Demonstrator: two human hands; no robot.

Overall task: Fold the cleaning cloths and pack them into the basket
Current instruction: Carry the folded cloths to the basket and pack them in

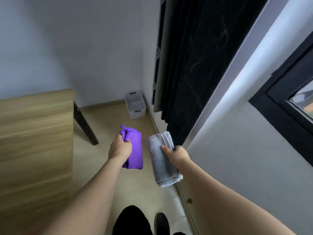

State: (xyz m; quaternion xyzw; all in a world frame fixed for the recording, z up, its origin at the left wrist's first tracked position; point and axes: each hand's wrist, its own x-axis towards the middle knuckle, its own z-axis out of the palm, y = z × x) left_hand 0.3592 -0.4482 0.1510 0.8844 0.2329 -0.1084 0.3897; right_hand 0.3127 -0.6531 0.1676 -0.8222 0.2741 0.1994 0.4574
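Two folded cloths, carried above the floor. Purple cloth (pixel 133 148): left hand (pixel 120 147) clenched round its upper edge. Grey cloth (pixel 161 158): right hand (pixel 176 156) pinching mid-fold. Likely light, soft, limp; folds may slip, so grip across all layers. Basket (pixel 135 106): on floor by the wall, well apart.

Both forearms bare from elbow area to wrist, no sleeves in frame. Left hand (pixel 120 148) and right hand (pixel 176 154): no gloves, no rings, no watch or wristband. Fingernails short and unpainted where visible. Lower body: black trousers (pixel 130 221), fabric looks plain and matte, no markings. One black shoe (pixel 161 223) with a rounded toe, smooth upper, no laces or logo discernible. Other foot mostly hidden at the bottom edge of the frame.
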